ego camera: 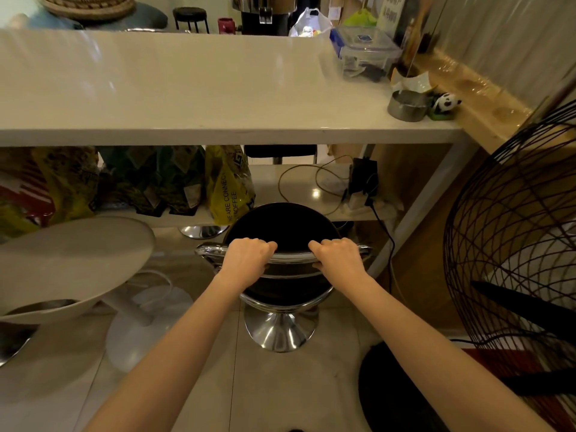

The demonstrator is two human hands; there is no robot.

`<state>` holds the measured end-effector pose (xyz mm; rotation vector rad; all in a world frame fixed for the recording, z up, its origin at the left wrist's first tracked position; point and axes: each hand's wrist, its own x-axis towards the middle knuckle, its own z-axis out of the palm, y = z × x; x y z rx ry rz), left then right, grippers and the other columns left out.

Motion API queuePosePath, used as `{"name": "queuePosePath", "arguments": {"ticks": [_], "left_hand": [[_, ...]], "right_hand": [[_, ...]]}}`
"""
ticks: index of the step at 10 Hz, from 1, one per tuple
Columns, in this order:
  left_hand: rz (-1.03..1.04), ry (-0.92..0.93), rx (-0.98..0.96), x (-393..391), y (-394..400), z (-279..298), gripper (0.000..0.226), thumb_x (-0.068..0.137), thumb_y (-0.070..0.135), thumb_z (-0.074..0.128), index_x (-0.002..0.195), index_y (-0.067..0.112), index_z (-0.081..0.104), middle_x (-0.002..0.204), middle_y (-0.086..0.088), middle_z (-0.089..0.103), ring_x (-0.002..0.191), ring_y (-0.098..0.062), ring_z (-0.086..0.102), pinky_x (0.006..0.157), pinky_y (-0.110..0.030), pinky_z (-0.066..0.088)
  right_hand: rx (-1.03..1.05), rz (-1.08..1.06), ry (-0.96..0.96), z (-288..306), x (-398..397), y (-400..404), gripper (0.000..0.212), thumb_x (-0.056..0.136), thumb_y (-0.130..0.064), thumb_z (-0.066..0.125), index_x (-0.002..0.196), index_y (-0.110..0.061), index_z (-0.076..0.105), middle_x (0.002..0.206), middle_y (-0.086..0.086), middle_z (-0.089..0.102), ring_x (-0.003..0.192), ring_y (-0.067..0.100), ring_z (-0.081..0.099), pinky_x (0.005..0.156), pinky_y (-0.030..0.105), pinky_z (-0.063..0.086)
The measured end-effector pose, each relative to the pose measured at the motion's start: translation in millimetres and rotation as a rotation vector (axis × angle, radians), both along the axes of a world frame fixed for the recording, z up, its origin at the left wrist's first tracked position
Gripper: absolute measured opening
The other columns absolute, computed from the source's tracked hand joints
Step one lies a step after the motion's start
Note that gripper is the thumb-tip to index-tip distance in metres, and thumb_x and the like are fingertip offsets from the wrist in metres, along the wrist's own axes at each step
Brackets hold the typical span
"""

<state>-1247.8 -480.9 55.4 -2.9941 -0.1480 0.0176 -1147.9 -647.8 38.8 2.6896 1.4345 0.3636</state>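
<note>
As hands (249, 260) (338, 260) hold stool (282, 226), white counter (187, 88), tiled floor (265, 385)

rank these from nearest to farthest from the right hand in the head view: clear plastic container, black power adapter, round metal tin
From the right hand, gripping the stool's chrome rail:
1. black power adapter, on the lower shelf, just beyond and slightly right.
2. round metal tin, at the front right corner of the counter.
3. clear plastic container, farther back on the counter's right side.
</note>
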Motion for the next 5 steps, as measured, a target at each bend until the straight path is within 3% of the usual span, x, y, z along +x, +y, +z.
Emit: {"name": "queuePosePath", "arguments": {"ticks": [1,2,3,4,5], "left_hand": [[0.008,0.000,0.010,2,2,-5,0.024,0.088,0.020,0.055,0.111,0.016,0.054,0.094,-0.003,0.068,0.085,-0.025,0.065,0.057,-0.031,0.039],[0.018,-0.012,-0.012,6,2,-5,0.036,0.085,0.027,0.060,0.119,0.019,0.051,0.102,-0.002,0.066,0.091,-0.023,0.063,0.065,-0.035,0.051],[-0.002,0.046,-0.241,7,8,-1,0.090,0.072,0.048,0.069,0.144,0.024,0.021,0.139,-0.006,0.044,0.119,-0.025,0.050,0.089,-0.040,0.049],[0.038,-0.043,-0.478,1,9,20,0.105,0.068,0.065,0.064,0.147,0.025,0.007,0.152,-0.006,0.025,0.132,-0.026,0.036,0.104,-0.044,0.039],[0.087,-0.267,-0.541,3,8,52,0.087,0.081,0.057,0.057,0.147,0.020,0.014,0.152,-0.007,0.027,0.135,-0.024,0.033,0.108,-0.042,0.033]], "right_hand": [[-0.023,0.012,0.055,1,0,0,0.035,0.086,-0.023,0.064,0.116,-0.013,0.053,0.096,0.007,0.067,0.091,0.026,0.061,0.071,0.034,0.044],[-0.049,-0.043,0.155,7,-2,0,0.059,0.086,-0.025,0.063,0.138,-0.017,0.034,0.120,0.005,0.061,0.113,0.025,0.052,0.089,0.036,0.041],[0.072,-0.062,0.493,22,-2,-5,0.085,0.077,-0.032,0.071,0.145,-0.020,0.022,0.133,0.004,0.051,0.122,0.024,0.045,0.098,0.038,0.038],[0.345,-0.141,0.876,61,-2,-13,0.075,0.081,-0.030,0.070,0.143,-0.019,0.030,0.136,0.005,0.047,0.126,0.020,0.042,0.099,0.030,0.038],[0.855,-0.104,0.913,122,-2,-31,0.040,0.090,-0.020,0.059,0.129,-0.017,0.050,0.119,-0.002,0.060,0.113,0.010,0.054,0.099,0.029,0.041]]}}
